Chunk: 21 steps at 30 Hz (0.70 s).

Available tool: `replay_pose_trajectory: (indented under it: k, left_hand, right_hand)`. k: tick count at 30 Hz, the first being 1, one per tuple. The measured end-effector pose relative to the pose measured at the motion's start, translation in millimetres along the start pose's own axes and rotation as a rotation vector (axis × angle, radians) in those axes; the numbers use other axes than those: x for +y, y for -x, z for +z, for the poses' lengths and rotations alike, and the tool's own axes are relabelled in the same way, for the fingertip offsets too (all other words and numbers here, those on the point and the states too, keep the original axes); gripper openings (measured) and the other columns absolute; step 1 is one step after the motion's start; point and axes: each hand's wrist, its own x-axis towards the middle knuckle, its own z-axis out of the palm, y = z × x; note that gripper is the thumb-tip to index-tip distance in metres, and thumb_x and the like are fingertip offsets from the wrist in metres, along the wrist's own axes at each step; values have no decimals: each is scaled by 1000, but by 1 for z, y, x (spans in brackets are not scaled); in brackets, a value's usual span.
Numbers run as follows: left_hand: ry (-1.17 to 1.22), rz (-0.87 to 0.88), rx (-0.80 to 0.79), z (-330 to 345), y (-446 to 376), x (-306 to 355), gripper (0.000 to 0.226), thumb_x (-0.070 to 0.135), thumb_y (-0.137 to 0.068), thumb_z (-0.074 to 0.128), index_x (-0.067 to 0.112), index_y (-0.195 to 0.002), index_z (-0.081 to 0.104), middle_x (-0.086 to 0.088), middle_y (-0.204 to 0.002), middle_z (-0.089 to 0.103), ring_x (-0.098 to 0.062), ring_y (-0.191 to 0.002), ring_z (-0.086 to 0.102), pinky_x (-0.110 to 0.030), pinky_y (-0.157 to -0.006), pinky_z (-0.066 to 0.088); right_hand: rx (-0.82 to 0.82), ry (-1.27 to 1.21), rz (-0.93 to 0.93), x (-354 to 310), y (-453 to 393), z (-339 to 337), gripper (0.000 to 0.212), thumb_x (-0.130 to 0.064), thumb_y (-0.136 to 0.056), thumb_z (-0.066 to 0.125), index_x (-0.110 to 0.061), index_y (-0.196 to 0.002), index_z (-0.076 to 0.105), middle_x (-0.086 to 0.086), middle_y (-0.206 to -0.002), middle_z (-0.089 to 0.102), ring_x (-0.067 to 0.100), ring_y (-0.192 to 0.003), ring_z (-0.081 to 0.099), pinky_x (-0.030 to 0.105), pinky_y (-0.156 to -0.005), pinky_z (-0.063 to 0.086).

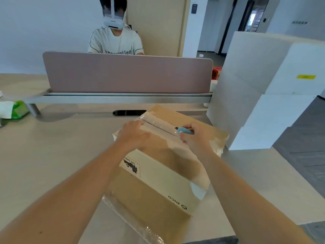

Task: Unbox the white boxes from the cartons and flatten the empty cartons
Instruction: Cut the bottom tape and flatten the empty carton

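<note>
While the carton (158,166) sits mid-desk, still sealed, the left hand (135,134) presses flat on its top and the right hand (197,136) grips a cutter (184,131) at the tape; white boxes (274,88) stack at two o'clock; unboxing and flattening remain.

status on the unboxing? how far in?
Done: white boxes already stacked at the desk's right. In hand: right hand draws a blue cutter along the carton top tape; left hand steadies it. Left: open, empty, flatten it.

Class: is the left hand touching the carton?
Touching. The head view shows the left hand lying flat on the carton top, with no gap.
</note>
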Motion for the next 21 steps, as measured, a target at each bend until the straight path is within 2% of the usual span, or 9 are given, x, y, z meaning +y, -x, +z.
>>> replay_pose_trajectory:
  k: [6, 11, 13, 16, 18, 21]
  left_hand:
    - [82, 54, -155, -29, -51, -47, 55, 29, -91, 57, 18, -141, 37, -4, -144, 38, -23, -134, 33, -31, -107, 27]
    - [113, 129, -325, -26, -104, -74, 68, 37, -87, 61, 25, -145, 28, -1, -153, 25, -22, -141, 21, -41, -116, 20]
    - [141, 156, -390, -22, -118, -78, 72, 36, -85, 64, 27, -146, 26, -2, -154, 23, -22, -141, 20, -40, -116, 18]
    - [161, 205, -473, -15, -131, -83, 78, 36, -81, 68, 29, -146, 25, -4, -153, 22, -23, -141, 18, -39, -115, 16]
    - [185, 230, -524, -11, -138, -86, 91, 52, -68, 71, 34, -145, 26, -3, -153, 24, -24, -141, 19, -44, -116, 16]
    - [202, 237, -553, 0, -150, -95, 113, 75, -42, 61, 39, -144, 28, 1, -152, 27, -22, -141, 22, -47, -115, 19]
  right_hand:
    - [27, 107, -21, -17, -36, 68, 17, -7, -84, 62, -17, -97, 62, -11, -80, 54, 16, -84, 52, 38, -87, 50]
    - [75, 305, -49, -25, -63, 110, 30, -10, -89, 55, -13, -119, 55, -4, -110, 55, 14, -102, 50, 18, -82, 33]
    - [83, 357, -49, -25, -70, 121, 25, -10, -90, 54, -15, -115, 54, -1, -109, 57, 17, -101, 52, 21, -78, 35]
    - [79, 390, -55, -26, -78, 131, 18, -9, -89, 54, -13, -106, 56, -2, -97, 56, 16, -89, 50, 22, -72, 34]
    - [63, 424, -71, -26, -82, 135, 18, -7, -88, 54, -12, -105, 57, 1, -100, 59, 13, -87, 48, 20, -72, 33]
    - [45, 481, -93, -26, -87, 139, 19, -5, -89, 53, -11, -105, 59, 5, -107, 62, 13, -89, 48, 20, -75, 34]
